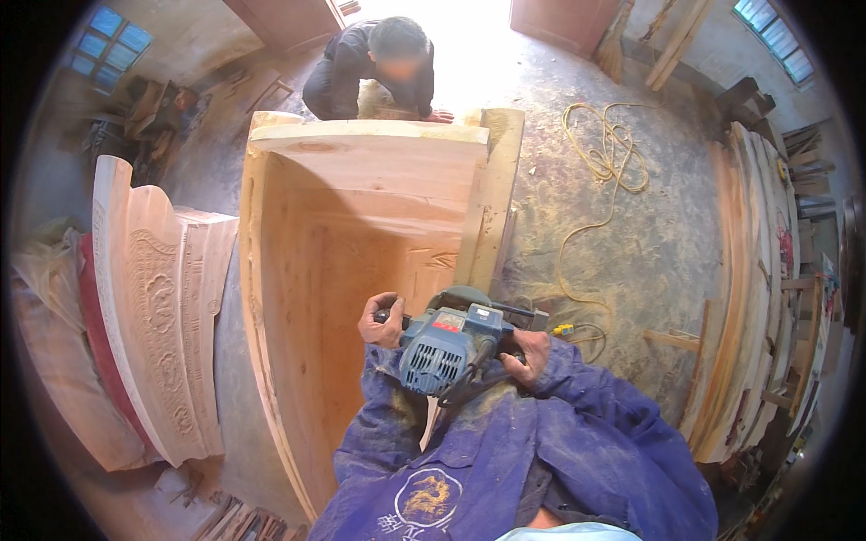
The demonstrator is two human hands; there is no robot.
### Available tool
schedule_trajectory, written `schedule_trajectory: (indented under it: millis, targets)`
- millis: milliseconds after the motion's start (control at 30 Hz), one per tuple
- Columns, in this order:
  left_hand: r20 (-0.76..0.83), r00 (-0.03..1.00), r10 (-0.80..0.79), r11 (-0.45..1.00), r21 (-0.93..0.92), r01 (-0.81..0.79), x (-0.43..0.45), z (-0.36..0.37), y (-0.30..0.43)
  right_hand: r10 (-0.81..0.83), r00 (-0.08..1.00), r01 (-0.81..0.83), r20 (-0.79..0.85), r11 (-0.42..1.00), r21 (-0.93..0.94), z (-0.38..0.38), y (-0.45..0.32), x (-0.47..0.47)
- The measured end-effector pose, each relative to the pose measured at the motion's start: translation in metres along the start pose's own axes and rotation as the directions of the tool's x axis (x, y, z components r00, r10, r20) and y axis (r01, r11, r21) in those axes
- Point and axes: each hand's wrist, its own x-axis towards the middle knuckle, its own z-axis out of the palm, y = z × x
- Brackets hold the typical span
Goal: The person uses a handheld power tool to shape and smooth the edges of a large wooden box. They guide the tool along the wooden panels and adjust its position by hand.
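A blue corded power tool [436, 351], which looks like a portable circular saw, sits over the right wall [497, 196] of a large, thick-walled wooden box shaped like a coffin [254, 284]. My left hand [382, 321] is wrapped around a black knob on its left side. On the other side, my right hand [529, 357] grips the rear handle. The tool's body hides its underside and whatever it touches on the wall. Open at the top, the box has bare interior boards and a raised end board [372, 138] at the far end.
A person [372, 67] crouches behind the far end, one hand near its rim. Yellow cable [616, 152] lies coiled on the dusty floor at right. Long planks [737, 291] are stacked farther right. At left stands a carved wooden panel [162, 318]; scrap sticks [243, 519] lie lower left.
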Motion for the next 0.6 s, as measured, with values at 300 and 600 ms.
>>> schedule_trajectory:
  millis: [300,600]
  targets:
    - [0.001,0.999,0.041,0.995,0.088,-0.041,0.001,-0.001,0.003,-0.069,0.998,0.069,-0.012,0.998,-0.010,0.001,0.008,0.000]
    - [0.010,1.000,-0.012,1.000,0.021,0.012,-0.002,-0.003,0.006,-0.068,0.998,0.068,0.007,0.997,-0.044,0.003,0.016,0.000]
